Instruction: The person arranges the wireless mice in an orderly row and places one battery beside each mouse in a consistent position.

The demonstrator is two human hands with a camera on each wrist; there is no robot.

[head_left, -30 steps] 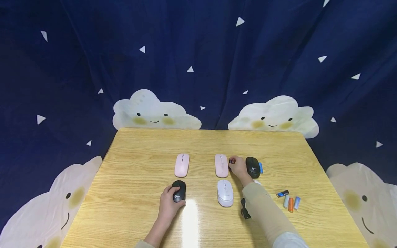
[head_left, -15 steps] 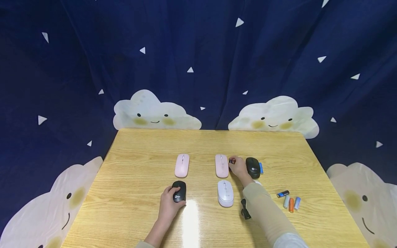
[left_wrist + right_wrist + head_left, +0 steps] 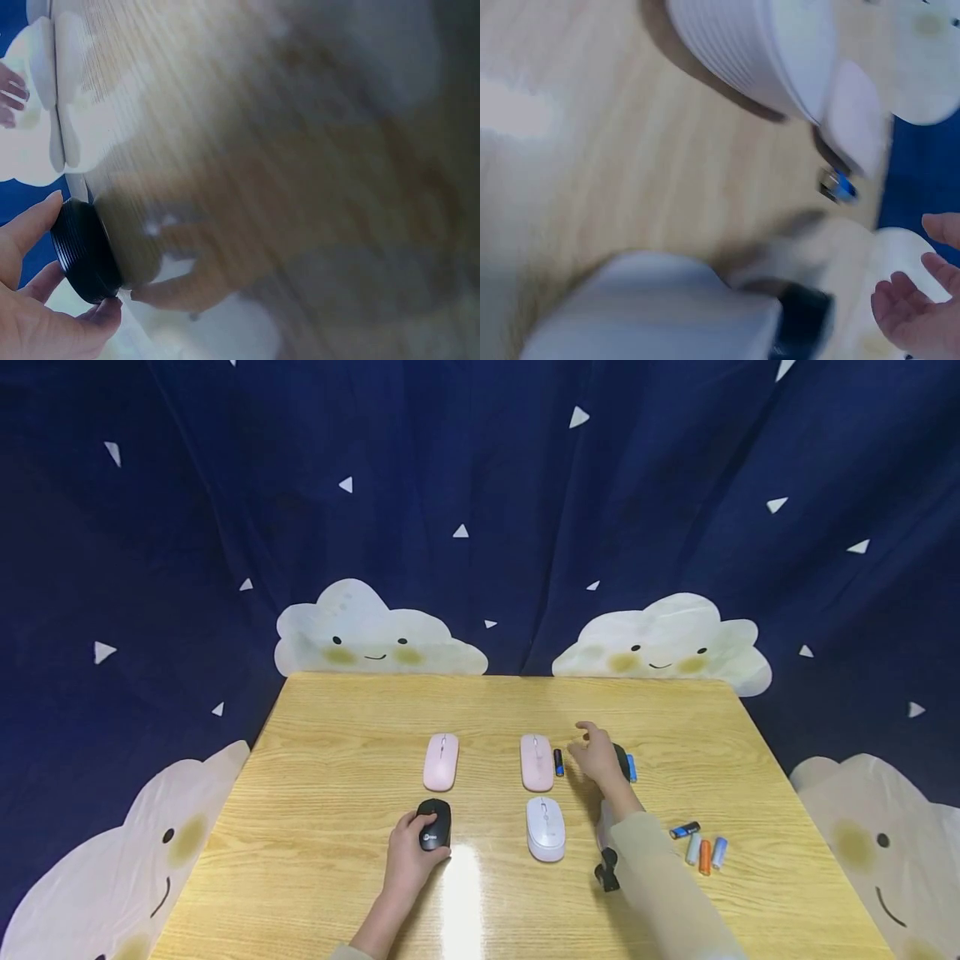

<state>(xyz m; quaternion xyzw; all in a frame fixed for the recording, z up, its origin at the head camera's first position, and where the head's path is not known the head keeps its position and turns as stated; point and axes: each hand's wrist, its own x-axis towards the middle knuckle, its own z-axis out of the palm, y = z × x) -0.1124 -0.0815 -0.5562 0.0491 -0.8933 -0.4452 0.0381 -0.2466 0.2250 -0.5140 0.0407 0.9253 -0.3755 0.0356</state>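
Observation:
My left hand (image 3: 406, 857) grips a black computer mouse (image 3: 434, 831) on the table, thumb and fingers on its sides; the left wrist view shows the ridged side of this mouse (image 3: 84, 251) between the fingertips. My right hand (image 3: 600, 758) is raised with fingers apart and nothing in them. Just left of it, a black-and-blue battery (image 3: 558, 762) lies beside a pink mouse (image 3: 536, 762); the right wrist view shows the battery (image 3: 838, 186) end-on. Behind my right hand, a second black mouse (image 3: 622, 760) is partly hidden, with a blue battery (image 3: 632, 767) beside it.
Another pink mouse (image 3: 441, 762) lies at the left, and a white mouse (image 3: 546, 829) sits nearer the front. A further white mouse (image 3: 603, 825) is mostly covered by my right forearm. Several loose batteries, one of them orange (image 3: 705, 857), lie at the right on the wooden table (image 3: 337, 718).
My right hand has let go of the black-and-blue battery beside the pink mouse and moved up and to the right, its fingers spreading. The left hand stays on the black mouse.

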